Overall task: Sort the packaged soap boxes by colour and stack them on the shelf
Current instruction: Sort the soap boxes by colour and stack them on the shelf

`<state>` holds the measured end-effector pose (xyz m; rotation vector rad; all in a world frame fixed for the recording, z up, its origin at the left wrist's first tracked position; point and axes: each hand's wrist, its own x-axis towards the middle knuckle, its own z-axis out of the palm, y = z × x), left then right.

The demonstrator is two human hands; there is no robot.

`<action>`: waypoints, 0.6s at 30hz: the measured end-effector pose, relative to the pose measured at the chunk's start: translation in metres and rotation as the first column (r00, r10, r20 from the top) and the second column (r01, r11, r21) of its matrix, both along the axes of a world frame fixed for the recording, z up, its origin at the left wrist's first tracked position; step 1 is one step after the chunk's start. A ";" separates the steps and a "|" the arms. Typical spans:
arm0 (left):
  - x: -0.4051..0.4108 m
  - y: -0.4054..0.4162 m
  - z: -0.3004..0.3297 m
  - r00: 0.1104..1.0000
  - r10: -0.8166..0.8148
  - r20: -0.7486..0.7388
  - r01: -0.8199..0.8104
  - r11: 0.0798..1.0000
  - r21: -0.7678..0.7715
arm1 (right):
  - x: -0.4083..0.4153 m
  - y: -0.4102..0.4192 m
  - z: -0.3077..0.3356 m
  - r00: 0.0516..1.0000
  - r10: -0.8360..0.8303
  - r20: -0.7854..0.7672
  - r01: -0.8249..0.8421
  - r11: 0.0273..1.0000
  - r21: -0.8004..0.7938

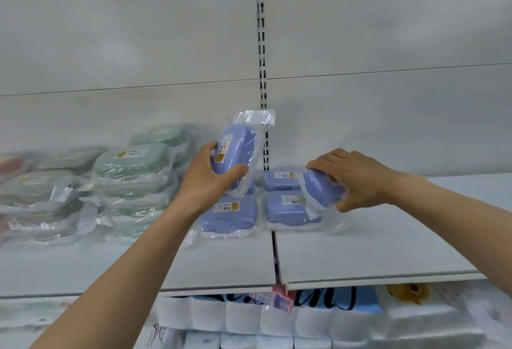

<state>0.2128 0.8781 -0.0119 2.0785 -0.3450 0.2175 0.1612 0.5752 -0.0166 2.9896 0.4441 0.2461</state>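
Left hand (206, 179) grips an upright blue box (235, 152). Right hand (357, 179), at its 3 o'clock, fingers curled round another blue box (321, 188). Blurred green boxes (130, 165), apparently stacked, at 9 o'clock.

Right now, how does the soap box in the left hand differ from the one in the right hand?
The left-hand soap box is held up on end, clear of the shelf; the right-hand soap box is low, tilted against the blue boxes on the shelf. The left one shows its label; the right one's label is hidden. The left hand grips from the side, the right hand from above. Both are blue and plastic-wrapped.
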 end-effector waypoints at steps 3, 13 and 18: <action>0.007 -0.009 -0.001 1.000 -0.019 0.009 0.019 1.000 0.012 | 0.005 -0.009 0.002 0.994 0.094 0.056 -0.091 0.995 -0.041; 0.022 -0.016 -0.010 0.999 -0.006 -0.033 0.004 0.999 -0.049 | 0.033 -0.005 0.006 0.986 0.097 0.132 -0.097 0.995 -0.011; 0.033 -0.006 -0.010 0.997 0.037 -0.062 -0.041 0.997 -0.063 | 0.072 0.015 0.010 0.993 -0.062 0.103 0.061 0.998 0.016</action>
